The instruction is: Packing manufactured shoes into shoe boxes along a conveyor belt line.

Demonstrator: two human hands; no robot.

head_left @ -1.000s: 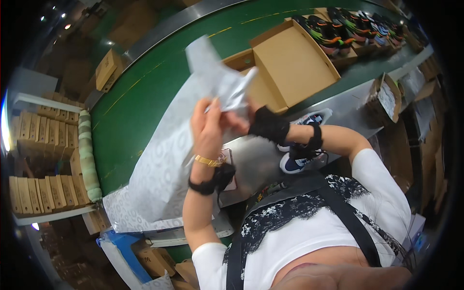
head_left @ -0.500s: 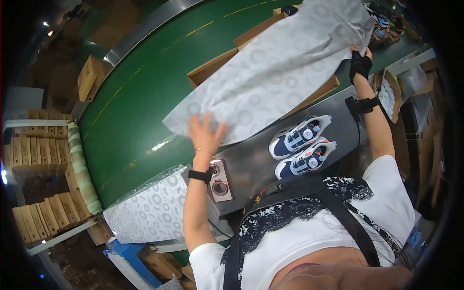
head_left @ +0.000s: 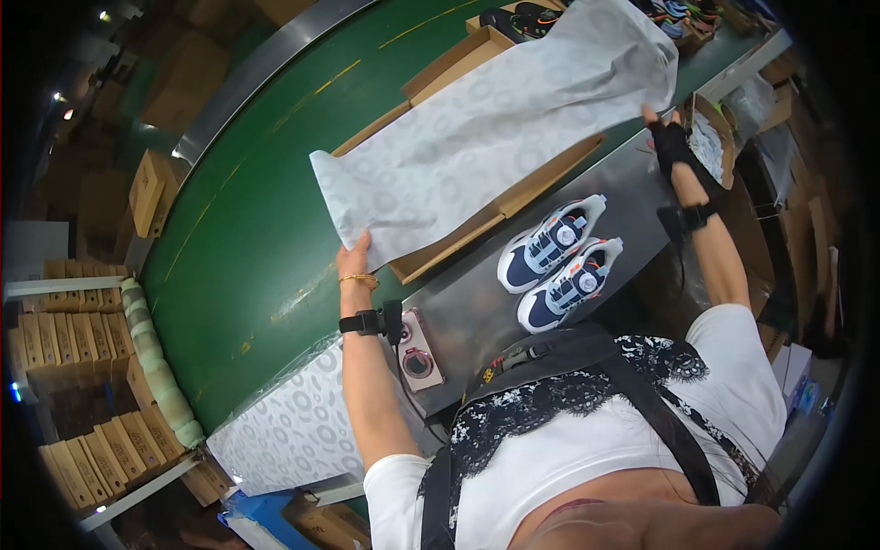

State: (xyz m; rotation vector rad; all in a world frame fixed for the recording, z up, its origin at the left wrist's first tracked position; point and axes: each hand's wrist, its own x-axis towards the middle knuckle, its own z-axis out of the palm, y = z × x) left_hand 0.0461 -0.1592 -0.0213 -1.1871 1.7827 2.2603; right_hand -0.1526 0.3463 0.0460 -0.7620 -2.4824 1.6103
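A long sheet of grey-white patterned wrapping paper (head_left: pixel 486 147) lies across an open cardboard box (head_left: pixel 458 247) and hides most of its inside. My bare left hand (head_left: pixel 356 261) pinches the paper's near left corner, with some fingers tucked out of sight. At the other end, my right hand (head_left: pixel 670 142), in a black fingerless glove, is just below the paper's near right edge. Its visible fingertips are apart; contact with the paper is unclear. Between the box and my body, a pair of navy, white and light blue sneakers (head_left: pixel 559 261) stands side by side on a metal ledge (head_left: pixel 467 316).
A pink phone (head_left: pixel 419 353) rests beside my left forearm. A stack of patterned paper (head_left: pixel 289 417) lies at lower left. The green conveyor belt (head_left: pixel 247 220) runs under the box; more shoes (head_left: pixel 518 23) sit at the far end. Several shoeboxes (head_left: pixel 119 449) fill shelves at left.
My left hand has gone from spread over the paper to pinching its corner. The paper's left end is drawn straighter over the box. My right hand's fingers have parted near the edge.
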